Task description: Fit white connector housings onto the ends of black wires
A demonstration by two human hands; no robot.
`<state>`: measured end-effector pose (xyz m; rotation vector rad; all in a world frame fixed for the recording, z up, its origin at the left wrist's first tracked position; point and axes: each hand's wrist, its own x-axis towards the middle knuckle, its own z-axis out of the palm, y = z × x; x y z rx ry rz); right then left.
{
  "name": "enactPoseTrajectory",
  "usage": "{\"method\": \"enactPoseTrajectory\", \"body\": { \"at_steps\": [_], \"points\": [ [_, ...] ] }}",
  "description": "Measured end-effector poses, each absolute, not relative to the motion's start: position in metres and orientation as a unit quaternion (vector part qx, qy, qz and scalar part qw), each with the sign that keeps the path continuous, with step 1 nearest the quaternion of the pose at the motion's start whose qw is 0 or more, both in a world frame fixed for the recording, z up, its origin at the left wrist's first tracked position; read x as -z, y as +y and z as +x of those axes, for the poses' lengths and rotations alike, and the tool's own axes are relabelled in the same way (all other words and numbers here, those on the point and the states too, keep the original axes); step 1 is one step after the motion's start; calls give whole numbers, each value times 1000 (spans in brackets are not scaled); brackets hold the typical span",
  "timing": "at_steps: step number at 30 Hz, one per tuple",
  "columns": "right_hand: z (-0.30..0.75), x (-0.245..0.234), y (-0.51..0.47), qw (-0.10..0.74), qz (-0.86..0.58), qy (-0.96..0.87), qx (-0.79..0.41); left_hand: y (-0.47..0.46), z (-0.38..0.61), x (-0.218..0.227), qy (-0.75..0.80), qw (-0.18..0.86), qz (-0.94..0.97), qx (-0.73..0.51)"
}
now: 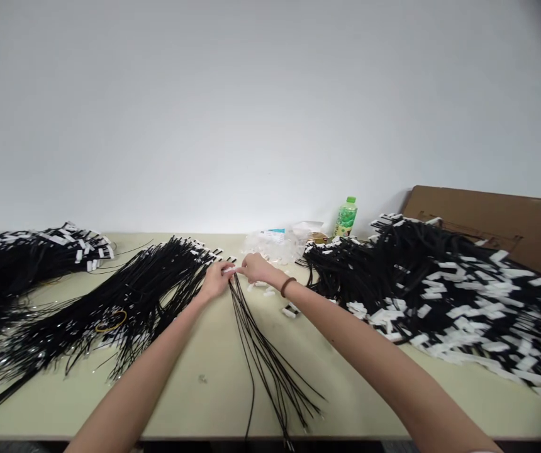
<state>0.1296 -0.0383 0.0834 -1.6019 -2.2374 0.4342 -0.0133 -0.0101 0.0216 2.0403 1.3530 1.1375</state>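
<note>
Both my arms reach far out over a pale table (214, 390). My left hand (216, 280) and my right hand (256, 268) meet at the far ends of a thin bundle of black wires (261, 352) that runs back toward me. Together their fingers pinch a small white connector (231, 270) on a wire end. A brown band circles my right wrist (287, 286). Several loose white connectors (290, 310) lie on the table just right of my hands.
A large fan of black wires (124, 302) lies to the left, with another pile (20, 258) behind it. A big heap of wires with white connectors (445, 296) fills the right. A green bottle (346, 217), a clear plastic bag (275, 242) and cardboard (492, 220) stand at the wall.
</note>
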Motion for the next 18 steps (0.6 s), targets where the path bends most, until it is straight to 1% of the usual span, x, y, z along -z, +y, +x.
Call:
{"method": "enactPoseTrajectory", "body": {
  "at_steps": [4,10,14,18],
  "points": [
    [124,-66,-28,257,-596,-745,-153,-11,-8,-21,451,316,707,-443],
    [125,-60,-27,372,-613,-671,-189,-17,3,-21,417,442,631,-482],
    [137,-62,-38,444,-583,-631,-254,-31,8,-32,398,529,589,-464],
    [154,-67,-66,498,-532,-582,-359,-43,10,-43,376,618,560,-405]
  ]
}}
